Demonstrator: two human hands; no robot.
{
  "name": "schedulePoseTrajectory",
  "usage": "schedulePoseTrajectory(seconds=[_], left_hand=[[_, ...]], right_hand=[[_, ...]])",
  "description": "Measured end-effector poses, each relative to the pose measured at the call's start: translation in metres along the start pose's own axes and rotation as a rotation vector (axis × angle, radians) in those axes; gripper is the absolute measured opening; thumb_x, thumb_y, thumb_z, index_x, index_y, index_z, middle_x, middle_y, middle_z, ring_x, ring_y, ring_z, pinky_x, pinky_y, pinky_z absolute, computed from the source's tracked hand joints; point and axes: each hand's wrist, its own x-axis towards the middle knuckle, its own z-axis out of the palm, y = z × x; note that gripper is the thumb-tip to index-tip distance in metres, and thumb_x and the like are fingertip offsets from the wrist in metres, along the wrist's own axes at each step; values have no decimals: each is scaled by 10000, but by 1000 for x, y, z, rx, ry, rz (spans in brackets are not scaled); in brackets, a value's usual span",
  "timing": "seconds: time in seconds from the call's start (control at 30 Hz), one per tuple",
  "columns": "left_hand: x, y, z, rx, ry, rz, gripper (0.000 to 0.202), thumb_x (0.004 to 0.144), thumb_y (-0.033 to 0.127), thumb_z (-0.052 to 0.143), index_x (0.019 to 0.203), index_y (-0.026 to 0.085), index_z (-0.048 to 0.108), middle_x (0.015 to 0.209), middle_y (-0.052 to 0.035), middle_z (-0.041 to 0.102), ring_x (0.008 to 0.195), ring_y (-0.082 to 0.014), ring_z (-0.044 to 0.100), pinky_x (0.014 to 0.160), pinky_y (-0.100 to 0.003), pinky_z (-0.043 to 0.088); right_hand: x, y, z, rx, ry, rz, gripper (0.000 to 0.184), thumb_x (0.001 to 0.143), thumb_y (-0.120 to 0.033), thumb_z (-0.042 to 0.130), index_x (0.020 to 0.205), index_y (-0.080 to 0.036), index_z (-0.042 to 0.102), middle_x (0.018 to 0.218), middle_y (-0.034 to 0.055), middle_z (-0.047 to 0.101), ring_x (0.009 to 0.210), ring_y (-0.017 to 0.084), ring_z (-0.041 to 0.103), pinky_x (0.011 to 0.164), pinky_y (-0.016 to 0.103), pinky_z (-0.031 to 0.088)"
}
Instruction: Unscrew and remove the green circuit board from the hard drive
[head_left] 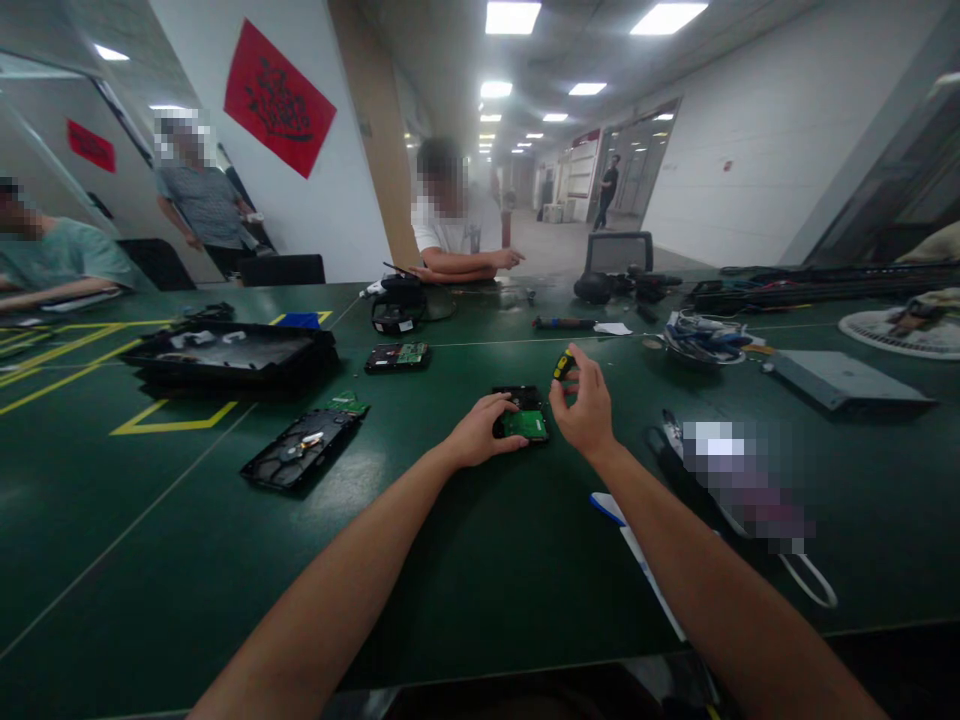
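In the middle of the green table lies a hard drive (pixel 526 425) with its green circuit board facing up. My left hand (pixel 484 432) grips it from the left, fingers at the far side and thumb along the near edge. Raised just to its right, my right hand (pixel 583 405) pinches a small yellow-and-black screwdriver (pixel 562 364) by the handle. The screwdriver's shaft is too thin to make out, so whether its tip touches the drive I cannot tell. Another drive (pixel 397 356) with a green board sits farther back on the left.
To the left are an opened black casing (pixel 304 448) and a black tray (pixel 232 355). On the right lie a partly blurred pouch-like item (pixel 739 480), a grey metal box (pixel 847 380) and a bowl of cables (pixel 705 340). A person (pixel 461 225) leans on the far edge.
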Motion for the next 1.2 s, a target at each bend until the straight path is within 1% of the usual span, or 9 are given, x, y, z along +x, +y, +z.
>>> schedulePoseTrajectory(seconds=[0.2, 0.4, 0.6, 0.8, 1.0, 1.13, 1.2], left_hand=[[0, -1, 1, -10, 3, -3, 641, 805, 556, 810, 1323, 228, 624, 1532, -146, 513, 1480, -335, 419, 1218, -518, 374], [1, -3, 1, -15, 1, -1, 650, 796, 558, 816, 1319, 221, 628, 1536, -149, 507, 1480, -336, 418, 1222, -515, 369], [0, -4, 2, -1, -2, -3, 657, 807, 568, 804, 1333, 220, 620, 1535, -149, 506, 1477, -332, 422, 1216, -515, 378], [1, -3, 1, 1, -13, -7, 652, 799, 559, 814, 1326, 228, 620, 1534, -145, 506, 1481, -337, 418, 1216, -527, 374], [0, -2, 1, 0, -4, -5, 651, 804, 548, 812, 1334, 225, 617, 1536, -145, 507, 1483, -334, 417, 1224, -522, 365], [1, -1, 1, -3, -4, 1, 645, 803, 536, 817, 1335, 229, 618, 1535, -142, 509, 1481, -334, 420, 1227, -523, 360], [1, -1, 0, -6, -5, 2, 645, 803, 533, 818, 1334, 228, 617, 1537, -143, 506, 1481, -331, 421, 1228, -516, 359]], right_hand=[[0, -1, -1, -8, 13, -8, 628, 950, -258, 605, 1539, -238, 387, 1297, 151, 566, 916, 225, 659, 695, 390, 663], [-1, 1, 1, 0, 11, -6, 642, 956, -241, 583, 1559, -240, 361, 1334, 159, 565, 960, 234, 676, 732, 396, 667], [0, 1, -1, -19, 4, -10, 619, 957, -296, 613, 1537, -262, 401, 1288, 141, 565, 895, 224, 662, 733, 423, 663], [0, 0, -1, 1, -15, -11, 647, 959, -230, 560, 1571, -239, 353, 1325, 159, 552, 974, 241, 650, 753, 413, 669], [1, 0, -1, -20, 7, -7, 626, 949, -267, 597, 1540, -245, 394, 1308, 151, 565, 936, 240, 649, 716, 417, 668], [0, 1, -1, -17, -13, -16, 652, 948, -219, 571, 1565, -244, 361, 1338, 152, 564, 984, 243, 659, 760, 412, 670], [0, 2, -1, -24, -19, -13, 658, 944, -211, 571, 1566, -241, 357, 1341, 152, 566, 975, 240, 664, 768, 416, 668]])
